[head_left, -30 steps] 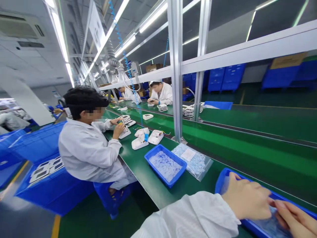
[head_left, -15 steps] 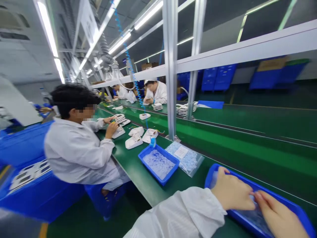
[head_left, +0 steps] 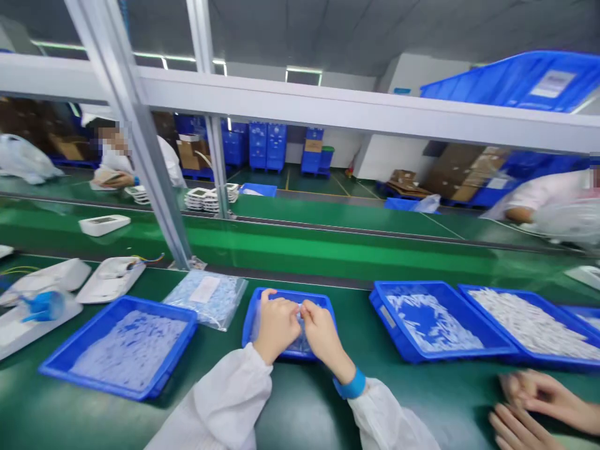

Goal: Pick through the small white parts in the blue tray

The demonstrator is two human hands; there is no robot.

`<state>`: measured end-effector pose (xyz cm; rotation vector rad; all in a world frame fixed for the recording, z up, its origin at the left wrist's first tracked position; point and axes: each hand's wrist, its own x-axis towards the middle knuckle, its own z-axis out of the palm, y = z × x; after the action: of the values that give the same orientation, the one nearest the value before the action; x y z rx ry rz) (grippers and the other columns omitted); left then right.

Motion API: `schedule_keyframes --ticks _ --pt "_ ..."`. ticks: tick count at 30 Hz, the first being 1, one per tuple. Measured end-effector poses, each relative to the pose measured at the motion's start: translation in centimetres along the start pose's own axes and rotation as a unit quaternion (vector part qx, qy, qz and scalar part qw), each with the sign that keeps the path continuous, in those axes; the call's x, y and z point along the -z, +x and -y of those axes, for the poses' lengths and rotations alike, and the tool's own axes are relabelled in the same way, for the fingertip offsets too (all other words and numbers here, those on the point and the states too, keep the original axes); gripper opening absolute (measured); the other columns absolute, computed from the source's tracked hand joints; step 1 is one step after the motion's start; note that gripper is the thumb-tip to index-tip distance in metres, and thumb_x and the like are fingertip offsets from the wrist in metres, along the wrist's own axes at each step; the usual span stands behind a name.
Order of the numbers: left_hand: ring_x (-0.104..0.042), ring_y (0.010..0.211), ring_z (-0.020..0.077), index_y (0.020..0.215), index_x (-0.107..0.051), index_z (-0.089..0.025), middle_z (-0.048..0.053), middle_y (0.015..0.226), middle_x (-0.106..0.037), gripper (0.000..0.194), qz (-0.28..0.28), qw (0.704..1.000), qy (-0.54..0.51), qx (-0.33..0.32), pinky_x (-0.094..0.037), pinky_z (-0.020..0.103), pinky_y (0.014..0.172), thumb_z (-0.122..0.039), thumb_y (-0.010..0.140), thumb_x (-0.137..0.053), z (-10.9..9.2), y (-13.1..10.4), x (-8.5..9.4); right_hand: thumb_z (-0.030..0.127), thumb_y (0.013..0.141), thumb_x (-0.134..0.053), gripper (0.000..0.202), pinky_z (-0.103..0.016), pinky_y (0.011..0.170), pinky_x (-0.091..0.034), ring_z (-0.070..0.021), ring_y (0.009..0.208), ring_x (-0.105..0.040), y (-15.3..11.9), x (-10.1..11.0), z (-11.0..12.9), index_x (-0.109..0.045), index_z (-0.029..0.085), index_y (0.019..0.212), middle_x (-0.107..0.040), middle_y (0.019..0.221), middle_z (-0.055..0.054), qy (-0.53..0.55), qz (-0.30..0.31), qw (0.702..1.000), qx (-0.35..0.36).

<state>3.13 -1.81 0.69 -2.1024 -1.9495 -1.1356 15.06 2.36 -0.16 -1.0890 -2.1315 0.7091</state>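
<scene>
My left hand (head_left: 276, 325) and my right hand (head_left: 321, 331) meet over a small blue tray (head_left: 290, 294) in front of me. Their fingertips touch and pinch a clear plastic bag (head_left: 300, 344) of pale small parts lying in that tray. Both arms wear white sleeves, and a blue band (head_left: 351, 384) circles my right wrist. The hands hide most of the tray's contents.
A larger blue tray (head_left: 117, 302) of pale parts and a sealed parts bag (head_left: 206, 297) lie to the left, with white housings (head_left: 110, 278) beyond. Two blue trays (head_left: 389, 325) (head_left: 473, 290) stand to the right. Another person's hands (head_left: 529, 406) rest at the bottom right. A slanted metal post (head_left: 140, 144) rises behind.
The view has swung right from the seated co-worker to straight ahead. My hands stay together in the small blue tray, now in the middle of the picture.
</scene>
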Motion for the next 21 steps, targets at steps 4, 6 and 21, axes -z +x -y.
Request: schedule_keyframes --ticks 4,6,21 --pt "-0.057 0.062 0.0155 0.062 -0.062 -0.019 0.001 0.060 -0.065 0.028 0.026 0.999 0.009 -0.043 -0.032 0.046 0.094 -0.004 0.071 -0.041 0.3 0.1 -0.1 0.021 0.090 -0.035 0.029 -0.025 0.052 -0.023 -0.0139 0.053 -0.043 0.0 0.2 -0.4 -0.040 0.019 0.062 -0.049 0.056 0.000 0.024 0.022 0.999 -0.005" --pt "-0.057 0.062 0.0156 0.063 -0.062 -0.019 0.001 0.061 -0.065 0.028 0.029 0.997 0.018 -0.062 -0.032 0.046 0.094 -0.004 0.071 -0.041 0.3 0.1 -0.1 0.020 0.090 -0.035 0.029 -0.025 0.053 -0.023 -0.0137 0.053 -0.043 0.0 0.3 -0.5 -0.040 0.019 0.062 -0.048 0.056 0.000 0.026 0.032 0.999 -0.004" --pt "-0.062 0.089 0.0176 0.107 -0.059 -0.019 0.006 0.104 -0.069 0.024 -0.050 0.995 -0.010 -0.083 -0.040 0.036 0.084 -0.018 0.090 -0.042 0.7 0.0 -0.7 0.036 0.095 -0.037 0.028 -0.029 0.063 -0.036 -0.0170 0.066 -0.049 -0.8 3.5 -0.7 -0.052 0.019 0.080 -0.053 0.070 -0.004 0.000 -0.270 0.963 0.023"
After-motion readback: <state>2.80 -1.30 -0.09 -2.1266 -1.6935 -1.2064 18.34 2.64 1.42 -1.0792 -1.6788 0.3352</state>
